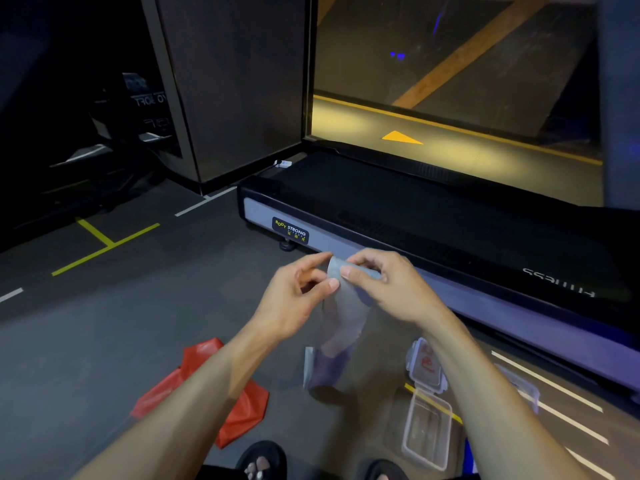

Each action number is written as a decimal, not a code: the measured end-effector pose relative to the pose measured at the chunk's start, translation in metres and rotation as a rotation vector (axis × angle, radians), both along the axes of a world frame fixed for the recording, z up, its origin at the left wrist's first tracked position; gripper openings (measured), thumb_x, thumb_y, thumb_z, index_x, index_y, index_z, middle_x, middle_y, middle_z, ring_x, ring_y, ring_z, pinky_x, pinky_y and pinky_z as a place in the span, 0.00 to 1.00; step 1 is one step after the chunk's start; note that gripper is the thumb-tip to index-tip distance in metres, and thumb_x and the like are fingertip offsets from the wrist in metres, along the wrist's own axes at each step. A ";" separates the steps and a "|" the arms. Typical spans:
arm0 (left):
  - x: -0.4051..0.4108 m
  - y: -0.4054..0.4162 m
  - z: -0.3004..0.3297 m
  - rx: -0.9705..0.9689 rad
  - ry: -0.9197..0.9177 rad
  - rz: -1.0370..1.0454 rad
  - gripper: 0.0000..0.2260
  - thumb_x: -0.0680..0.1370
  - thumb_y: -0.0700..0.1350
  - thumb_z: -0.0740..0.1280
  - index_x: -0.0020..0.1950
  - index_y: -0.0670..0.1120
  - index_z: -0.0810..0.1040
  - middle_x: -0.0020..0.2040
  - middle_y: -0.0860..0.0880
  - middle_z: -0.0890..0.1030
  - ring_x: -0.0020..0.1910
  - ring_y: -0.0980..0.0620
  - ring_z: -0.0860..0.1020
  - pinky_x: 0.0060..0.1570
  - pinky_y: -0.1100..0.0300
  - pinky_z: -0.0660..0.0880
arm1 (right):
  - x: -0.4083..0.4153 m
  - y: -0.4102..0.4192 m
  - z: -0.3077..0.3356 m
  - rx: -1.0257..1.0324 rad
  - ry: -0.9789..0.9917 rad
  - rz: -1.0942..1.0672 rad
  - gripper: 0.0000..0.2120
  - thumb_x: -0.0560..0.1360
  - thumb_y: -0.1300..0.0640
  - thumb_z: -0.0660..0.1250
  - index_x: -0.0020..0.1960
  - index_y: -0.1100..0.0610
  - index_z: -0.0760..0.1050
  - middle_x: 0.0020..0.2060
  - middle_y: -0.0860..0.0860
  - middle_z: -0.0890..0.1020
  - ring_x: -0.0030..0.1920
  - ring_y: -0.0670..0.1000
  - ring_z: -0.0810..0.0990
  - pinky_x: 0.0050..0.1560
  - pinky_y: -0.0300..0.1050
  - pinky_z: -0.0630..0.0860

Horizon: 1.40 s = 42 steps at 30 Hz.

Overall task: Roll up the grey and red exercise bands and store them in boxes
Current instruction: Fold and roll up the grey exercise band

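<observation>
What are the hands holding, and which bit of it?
Both hands, left hand and right hand, pinch the grey band at its rolled top end; the rest hangs loose below.

Dim, yellow backlight, wide-angle edge warp, slight blur

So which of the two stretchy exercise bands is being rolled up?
The grey exercise band: both hands, left hand and right hand, pinch its rolled top. The red exercise band lies crumpled on the floor, untouched.

Grey band (341,306), red band (239,410), clear box (427,434), yellow floor lines (104,244).
</observation>
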<state>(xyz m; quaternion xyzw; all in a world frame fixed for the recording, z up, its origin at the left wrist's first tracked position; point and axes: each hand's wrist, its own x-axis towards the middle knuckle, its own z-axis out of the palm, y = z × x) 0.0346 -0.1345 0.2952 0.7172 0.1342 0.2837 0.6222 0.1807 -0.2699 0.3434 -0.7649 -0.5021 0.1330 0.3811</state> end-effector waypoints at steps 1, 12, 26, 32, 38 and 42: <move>-0.001 0.001 0.004 0.010 -0.007 -0.009 0.22 0.78 0.40 0.73 0.72 0.44 0.74 0.46 0.44 0.86 0.50 0.56 0.82 0.63 0.57 0.75 | 0.000 0.001 0.004 0.013 0.005 -0.002 0.10 0.78 0.41 0.68 0.50 0.46 0.82 0.44 0.41 0.85 0.48 0.42 0.82 0.49 0.46 0.76; -0.001 0.013 0.011 0.032 -0.029 0.015 0.22 0.75 0.46 0.72 0.68 0.49 0.77 0.45 0.48 0.87 0.51 0.54 0.82 0.63 0.51 0.77 | -0.005 0.008 0.023 0.023 -0.013 0.046 0.11 0.81 0.47 0.66 0.44 0.50 0.82 0.38 0.40 0.83 0.42 0.40 0.79 0.45 0.38 0.72; -0.001 0.008 0.007 0.188 0.060 0.024 0.19 0.81 0.53 0.65 0.72 0.54 0.75 0.42 0.52 0.82 0.46 0.52 0.81 0.57 0.42 0.78 | -0.008 0.012 0.013 -0.045 -0.040 0.000 0.27 0.84 0.40 0.55 0.34 0.57 0.60 0.26 0.45 0.63 0.29 0.46 0.62 0.35 0.50 0.61; -0.005 0.007 0.010 0.123 0.045 -0.052 0.13 0.81 0.47 0.65 0.64 0.47 0.80 0.53 0.43 0.84 0.54 0.42 0.82 0.55 0.45 0.80 | -0.001 0.008 0.009 -0.108 0.208 0.054 0.40 0.74 0.26 0.55 0.43 0.66 0.75 0.35 0.51 0.76 0.38 0.49 0.73 0.44 0.52 0.70; -0.004 0.007 0.010 0.093 0.049 -0.043 0.13 0.79 0.49 0.67 0.58 0.44 0.82 0.51 0.40 0.84 0.48 0.52 0.81 0.49 0.57 0.78 | -0.001 0.003 0.012 -0.023 0.235 0.086 0.12 0.79 0.46 0.70 0.52 0.55 0.81 0.48 0.54 0.86 0.46 0.47 0.82 0.52 0.44 0.76; -0.004 0.006 0.010 0.103 0.070 -0.102 0.16 0.79 0.51 0.69 0.64 0.45 0.79 0.54 0.41 0.84 0.53 0.51 0.82 0.54 0.53 0.79 | 0.001 0.003 0.007 -0.038 0.250 0.067 0.12 0.79 0.45 0.70 0.49 0.54 0.82 0.46 0.52 0.86 0.45 0.43 0.81 0.50 0.43 0.75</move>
